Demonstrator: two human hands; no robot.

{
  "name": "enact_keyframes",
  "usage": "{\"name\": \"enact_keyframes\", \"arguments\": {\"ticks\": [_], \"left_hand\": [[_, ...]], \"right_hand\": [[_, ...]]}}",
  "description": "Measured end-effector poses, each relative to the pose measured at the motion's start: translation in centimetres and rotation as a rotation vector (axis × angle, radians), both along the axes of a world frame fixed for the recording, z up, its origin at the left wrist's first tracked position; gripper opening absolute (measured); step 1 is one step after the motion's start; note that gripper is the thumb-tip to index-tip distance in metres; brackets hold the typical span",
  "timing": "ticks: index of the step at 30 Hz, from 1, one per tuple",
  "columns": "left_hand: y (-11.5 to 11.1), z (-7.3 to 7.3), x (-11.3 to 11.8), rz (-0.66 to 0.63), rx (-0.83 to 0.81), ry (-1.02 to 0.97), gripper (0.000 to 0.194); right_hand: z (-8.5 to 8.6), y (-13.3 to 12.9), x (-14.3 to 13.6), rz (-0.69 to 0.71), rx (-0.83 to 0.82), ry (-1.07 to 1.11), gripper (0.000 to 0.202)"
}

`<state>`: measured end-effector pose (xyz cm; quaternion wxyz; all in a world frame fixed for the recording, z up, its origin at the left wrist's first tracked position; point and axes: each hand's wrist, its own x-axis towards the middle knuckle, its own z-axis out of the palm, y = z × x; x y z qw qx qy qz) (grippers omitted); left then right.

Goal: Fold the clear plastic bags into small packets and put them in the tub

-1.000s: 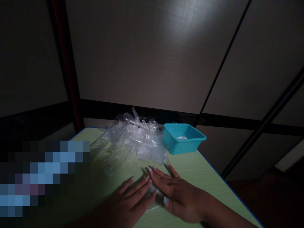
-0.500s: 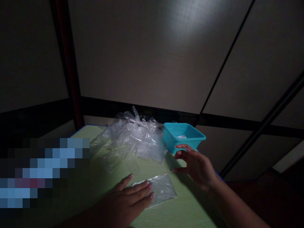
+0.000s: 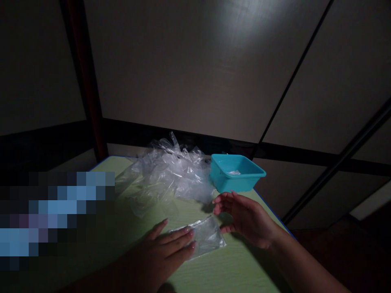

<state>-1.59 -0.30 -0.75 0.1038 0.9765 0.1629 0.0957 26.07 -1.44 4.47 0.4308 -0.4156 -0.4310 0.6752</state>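
Observation:
A folded clear plastic bag (image 3: 209, 236) lies flat on the pale green table near me. My left hand (image 3: 166, 248) rests on its left part, fingers stretched out and spread. Just beyond the bag's right edge is my right hand (image 3: 244, 217), its fingers curved and apart from the thumb, with nothing seen between them. The thumb tip is close to the bag's right corner; whether it touches I cannot tell. A loose heap of crumpled clear plastic bags (image 3: 171, 171) spreads over the far side of the table.
At the far right of the table (image 3: 207, 276) stands a turquoise plastic basket (image 3: 235, 185) with a small whitish piece inside. Behind the table rises a panelled wall (image 3: 189, 73). A pixelated patch covers the left side. The light is dim.
My right hand has come leftward and a little down, from in front of the basket toward the folded bag. My left hand stays on the bag. The view has tilted slightly.

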Motion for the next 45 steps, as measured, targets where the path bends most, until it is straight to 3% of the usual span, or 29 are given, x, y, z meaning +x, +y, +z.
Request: {"name": "enact_keyframes", "arguments": {"ticks": [5,11,17,25,30,33,37,41,45], "left_hand": [[0.0,0.4,0.0,-0.001,-0.004,0.017,0.051],[-0.1,0.5,0.1,0.01,0.002,0.029,0.05],[-0.3,0.9,0.1,0.026,-0.053,0.032,0.055],[0.2,0.2,0.2,0.014,-0.1,0.011,0.052],[-0.3,2.1,0.3,-0.002,-0.162,0.035,0.063],[-0.9,3.2,0.3,0.069,-0.201,0.068,0.061],[-1.2,3.2,0.3,0.153,-0.199,0.059,0.075],[-1.1,3.4,0.3,0.096,-0.209,0.071,0.064],[-0.8,3.7,0.3,0.04,-0.215,0.095,0.059]], "right_hand": [[-0.7,-0.3,-0.5,0.151,0.181,-0.144,0.051],[-1.6,-0.2,-1.0,0.225,0.373,-0.307,0.061],[-1.0,-0.8,-1.4,0.184,0.511,-0.381,0.06],[-0.3,-2.2,-2.6,0.183,0.609,-0.416,0.049],[-0.8,-2.6,-3.2,0.154,0.687,-0.417,0.049],[-1.0,-2.7,-3.3,0.133,0.709,-0.443,0.047],[-0.8,-2.3,-3.3,0.046,0.702,-0.504,0.041],[-1.1,-1.4,-3.4,-0.032,0.576,-0.573,0.033],[-1.8,-0.8,-3.3,0.003,0.474,-0.625,0.034]]}}
